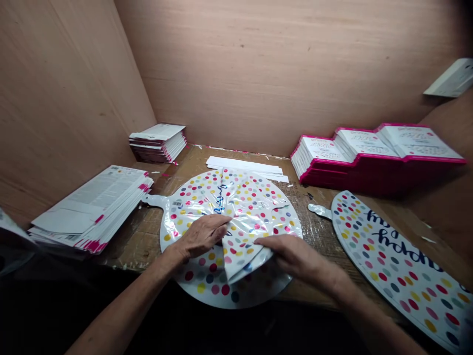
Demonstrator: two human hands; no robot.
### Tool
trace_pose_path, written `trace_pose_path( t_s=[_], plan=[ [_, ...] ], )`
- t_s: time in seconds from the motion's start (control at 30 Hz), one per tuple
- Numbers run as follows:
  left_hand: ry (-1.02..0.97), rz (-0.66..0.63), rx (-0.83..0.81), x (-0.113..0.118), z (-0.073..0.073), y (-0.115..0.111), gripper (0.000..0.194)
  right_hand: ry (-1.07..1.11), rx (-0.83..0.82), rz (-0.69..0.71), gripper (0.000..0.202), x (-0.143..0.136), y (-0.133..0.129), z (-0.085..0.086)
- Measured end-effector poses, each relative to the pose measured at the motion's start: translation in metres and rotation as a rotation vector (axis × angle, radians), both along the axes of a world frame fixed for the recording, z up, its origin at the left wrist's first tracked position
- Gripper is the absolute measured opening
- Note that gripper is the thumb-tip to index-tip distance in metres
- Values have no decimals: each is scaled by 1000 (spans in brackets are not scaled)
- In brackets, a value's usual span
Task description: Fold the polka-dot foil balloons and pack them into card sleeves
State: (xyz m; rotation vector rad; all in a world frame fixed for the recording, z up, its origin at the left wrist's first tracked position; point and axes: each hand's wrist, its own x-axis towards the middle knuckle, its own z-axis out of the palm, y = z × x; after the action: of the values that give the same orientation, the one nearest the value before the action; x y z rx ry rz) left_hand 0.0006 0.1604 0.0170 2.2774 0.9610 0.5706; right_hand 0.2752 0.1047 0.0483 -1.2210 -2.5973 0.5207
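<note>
A round, flat foil balloon (212, 293) with coloured dots on white lies at the table's front edge, its tail pointing left. Over it is another dotted foil balloon (246, 224), partly folded, with dark lettering near the fold. My left hand (205, 234) is closed at the left edge of the folded part, fingers together; its thumb is largely hidden. With thumb and fingers, my right hand (290, 251) pinches the lower right edge, where the layers lift into a point toward me.
To the right lies another dotted foil balloon (402, 266) with dark lettering. Stepped stacks of pink-edged cards (369, 148) stand behind it. White card stacks (88, 207) are at left, with white strips (246, 167) at the back. Wooden panels (258, 69) enclose the table.
</note>
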Motion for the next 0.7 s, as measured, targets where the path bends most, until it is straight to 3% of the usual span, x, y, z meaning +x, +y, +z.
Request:
trace_pose_path(
  t_s=[0.07,0.1,0.17,0.2,0.3,0.4,0.5,0.6,0.7],
  plan=[
    [-48,60,-132,-5,-4,7,67,-66,-297,-37,25,-4,49,36],
    [-57,115,-178,-4,-3,10,65,-51,-366,-91,21,-6,76,50],
    [8,298,-224,5,2,17,54,-28,-329,-307,19,-4,123,65],
    [73,421,-229,11,4,21,47,10,-255,-414,23,0,139,64],
    [230,723,-228,29,5,38,33,330,-23,-604,50,26,149,33],
    [267,788,-224,37,-2,51,29,632,-103,-652,64,61,122,-21],
    [299,804,-182,42,-7,57,27,515,-55,-789,55,74,99,-61],
    [371,857,-100,50,-5,58,31,352,128,-955,50,67,100,-74],
    [432,907,19,60,-3,52,41,265,151,-981,44,61,112,-72]
  ],
)
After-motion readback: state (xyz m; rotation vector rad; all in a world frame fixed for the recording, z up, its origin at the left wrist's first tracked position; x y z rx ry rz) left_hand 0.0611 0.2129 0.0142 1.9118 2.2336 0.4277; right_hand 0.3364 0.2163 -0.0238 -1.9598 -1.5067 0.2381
